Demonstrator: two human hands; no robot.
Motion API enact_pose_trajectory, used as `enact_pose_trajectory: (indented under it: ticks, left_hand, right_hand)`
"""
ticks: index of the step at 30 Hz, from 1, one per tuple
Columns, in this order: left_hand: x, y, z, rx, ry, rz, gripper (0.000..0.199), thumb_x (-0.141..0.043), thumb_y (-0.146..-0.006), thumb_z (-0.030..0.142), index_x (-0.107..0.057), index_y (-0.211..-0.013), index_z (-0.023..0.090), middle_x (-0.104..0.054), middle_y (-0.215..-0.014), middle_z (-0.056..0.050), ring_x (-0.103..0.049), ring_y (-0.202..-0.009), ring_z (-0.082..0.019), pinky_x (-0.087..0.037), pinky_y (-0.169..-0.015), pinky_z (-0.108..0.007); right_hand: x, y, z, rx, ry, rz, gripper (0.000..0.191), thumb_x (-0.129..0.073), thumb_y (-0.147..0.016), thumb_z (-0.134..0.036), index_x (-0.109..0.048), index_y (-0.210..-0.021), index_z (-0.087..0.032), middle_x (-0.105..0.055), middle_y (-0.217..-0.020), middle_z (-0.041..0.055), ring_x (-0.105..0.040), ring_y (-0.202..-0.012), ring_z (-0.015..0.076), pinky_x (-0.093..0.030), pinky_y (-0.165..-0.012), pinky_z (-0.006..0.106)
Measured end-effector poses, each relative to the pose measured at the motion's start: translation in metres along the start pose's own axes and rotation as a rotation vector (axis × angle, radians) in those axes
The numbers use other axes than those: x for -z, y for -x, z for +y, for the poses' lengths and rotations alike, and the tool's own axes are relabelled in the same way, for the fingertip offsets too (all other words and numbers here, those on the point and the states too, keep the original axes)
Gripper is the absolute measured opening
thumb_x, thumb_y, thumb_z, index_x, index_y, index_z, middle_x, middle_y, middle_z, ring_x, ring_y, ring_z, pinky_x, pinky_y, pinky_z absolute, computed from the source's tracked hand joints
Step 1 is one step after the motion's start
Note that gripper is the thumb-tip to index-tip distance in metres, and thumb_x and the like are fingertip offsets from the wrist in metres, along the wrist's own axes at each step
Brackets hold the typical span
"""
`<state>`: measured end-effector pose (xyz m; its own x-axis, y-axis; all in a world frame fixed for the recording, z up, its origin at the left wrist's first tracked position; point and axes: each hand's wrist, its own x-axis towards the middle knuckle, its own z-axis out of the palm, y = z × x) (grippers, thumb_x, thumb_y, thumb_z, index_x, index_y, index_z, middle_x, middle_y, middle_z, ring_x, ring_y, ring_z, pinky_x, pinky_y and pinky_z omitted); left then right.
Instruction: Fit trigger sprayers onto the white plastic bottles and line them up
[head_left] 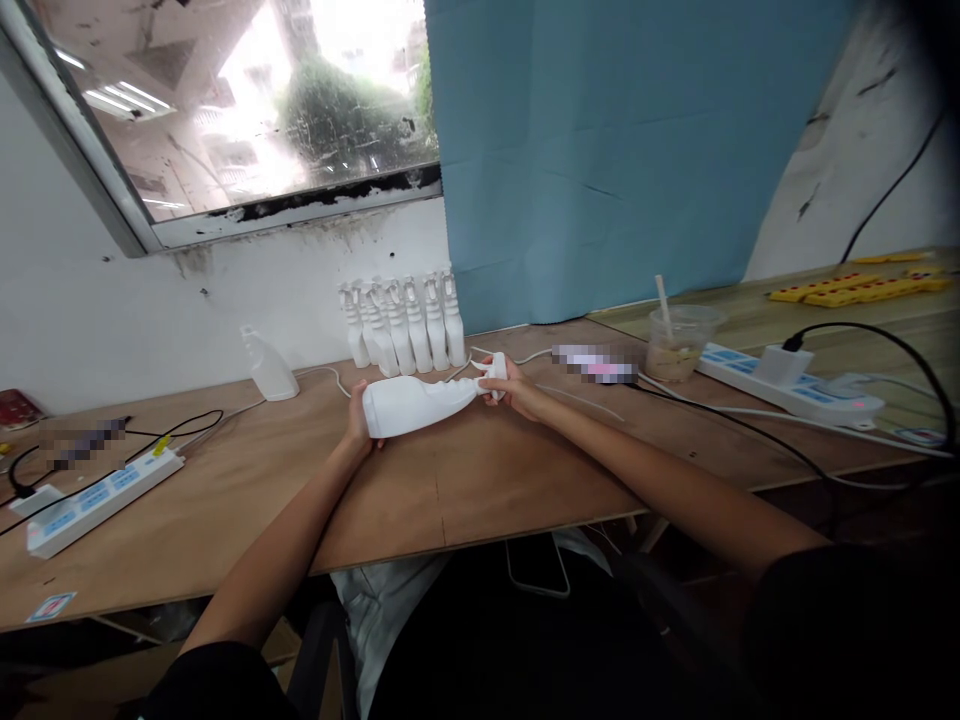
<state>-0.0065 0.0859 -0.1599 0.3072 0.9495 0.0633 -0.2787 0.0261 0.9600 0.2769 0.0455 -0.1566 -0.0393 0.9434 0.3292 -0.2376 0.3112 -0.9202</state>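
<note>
A white spray bottle (420,405) lies sideways between my two hands above the wooden table. My left hand (360,415) is closed around its base end at the left. At the other end, my right hand (510,388) grips the trigger head, with fingers wrapped about it. Part of the spray head is hidden by those fingers. Behind, a group of white spray bottles (409,325) stands upright against the wall. One more white spray bottle (268,368) stands apart to the left, slightly tilted in view.
Power strips lie at the left (105,500) and right (787,385), with cables trailing over the wooden table (390,500). A plastic cup with a straw (679,345) stands at right, near a blurred phone-like object (596,364). Yellow strips (862,288) lie far right.
</note>
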Motion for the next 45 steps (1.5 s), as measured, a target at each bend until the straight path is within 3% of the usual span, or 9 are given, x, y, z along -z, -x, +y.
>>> enact_pose_trajectory:
  ticks: [5, 10, 14, 18, 22, 27, 32, 45]
  left_hand:
    - [-0.002, 0.001, -0.001, -0.006, -0.004, -0.005, 0.066, -0.026, -0.091, 0.055, -0.058, -0.116, 0.004, -0.06, -0.059, -0.01, -0.047, -0.032, -0.019, -0.022, -0.024, -0.023]
    - [-0.002, 0.001, 0.0, -0.029, -0.001, -0.019, 0.065, -0.027, -0.09, 0.056, -0.058, -0.117, 0.006, -0.06, -0.058, -0.009, -0.047, -0.033, -0.018, -0.023, -0.024, -0.022]
    - [-0.002, 0.002, 0.001, -0.016, -0.003, -0.016, 0.067, -0.026, -0.091, 0.057, -0.058, -0.116, 0.003, -0.059, -0.057, -0.009, -0.046, -0.033, -0.018, -0.022, -0.025, -0.022]
    - [-0.003, 0.001, 0.0, -0.017, -0.007, 0.014, 0.067, -0.03, -0.089, 0.058, -0.058, -0.114, 0.003, -0.058, -0.057, -0.009, -0.047, -0.034, -0.017, -0.022, -0.026, -0.022]
    - [-0.002, 0.0, -0.002, -0.023, -0.006, -0.017, 0.069, -0.031, -0.087, 0.062, -0.058, -0.115, 0.005, -0.059, -0.058, -0.008, -0.047, -0.033, -0.017, -0.022, -0.024, -0.022]
    - [-0.001, -0.001, -0.002, -0.018, -0.011, 0.0, 0.07, -0.031, -0.088, 0.061, -0.056, -0.117, 0.002, -0.059, -0.057, -0.008, -0.045, -0.033, -0.015, -0.024, -0.026, -0.021]
    - [-0.003, 0.0, -0.002, 0.009, -0.002, 0.019, 0.07, -0.028, -0.089, 0.059, -0.054, -0.122, 0.003, -0.059, -0.058, -0.008, -0.047, -0.033, -0.017, -0.023, -0.026, -0.021]
    - [-0.01, 0.005, -0.006, 0.038, 0.02, 0.019, 0.069, -0.027, -0.089, 0.059, -0.056, -0.118, 0.003, -0.058, -0.058, -0.009, -0.046, -0.033, -0.016, -0.023, -0.027, -0.021]
  right_hand:
    - [0.001, 0.0, 0.0, 0.02, 0.05, 0.022, 0.039, -0.078, -0.066, -0.033, -0.047, -0.088, -0.022, -0.06, -0.061, -0.0049, -0.045, -0.035, 0.0082, -0.028, -0.031, 0.021]
    - [0.002, 0.001, 0.0, 0.016, -0.026, -0.047, 0.049, -0.08, -0.061, -0.026, -0.046, -0.095, -0.024, -0.063, -0.071, -0.0052, -0.054, -0.044, 0.0103, -0.038, -0.037, 0.021]
    - [0.002, 0.001, -0.001, 0.037, 0.064, -0.003, 0.039, -0.075, -0.069, -0.034, -0.046, -0.093, -0.022, -0.06, -0.063, -0.0055, -0.048, -0.037, 0.0085, -0.034, -0.034, 0.021]
    - [0.002, 0.001, -0.001, 0.001, -0.005, -0.051, 0.052, -0.081, -0.061, -0.029, -0.043, -0.097, -0.024, -0.062, -0.072, -0.0052, -0.052, -0.044, 0.0098, -0.036, -0.035, 0.02]
    - [0.001, 0.003, -0.001, -0.031, 0.048, -0.001, 0.046, -0.076, -0.068, -0.037, -0.041, -0.094, -0.024, -0.056, -0.061, -0.0072, -0.045, -0.036, 0.0081, -0.028, -0.03, 0.019]
    - [0.0, 0.003, -0.003, -0.012, -0.021, -0.063, 0.054, -0.081, -0.061, -0.028, -0.04, -0.097, -0.026, -0.061, -0.071, -0.0065, -0.054, -0.045, 0.0116, -0.037, -0.034, 0.021]
    - [-0.003, 0.004, -0.008, 0.012, 0.058, -0.009, 0.046, -0.078, -0.064, -0.031, -0.042, -0.091, -0.023, -0.053, -0.053, -0.0095, -0.043, -0.035, 0.0082, -0.029, -0.032, 0.02]
    - [-0.005, 0.003, -0.006, 0.057, 0.042, 0.075, 0.041, -0.077, -0.068, -0.035, -0.043, -0.087, -0.024, -0.049, -0.054, -0.0115, -0.03, -0.032, 0.0024, -0.023, -0.03, 0.018]
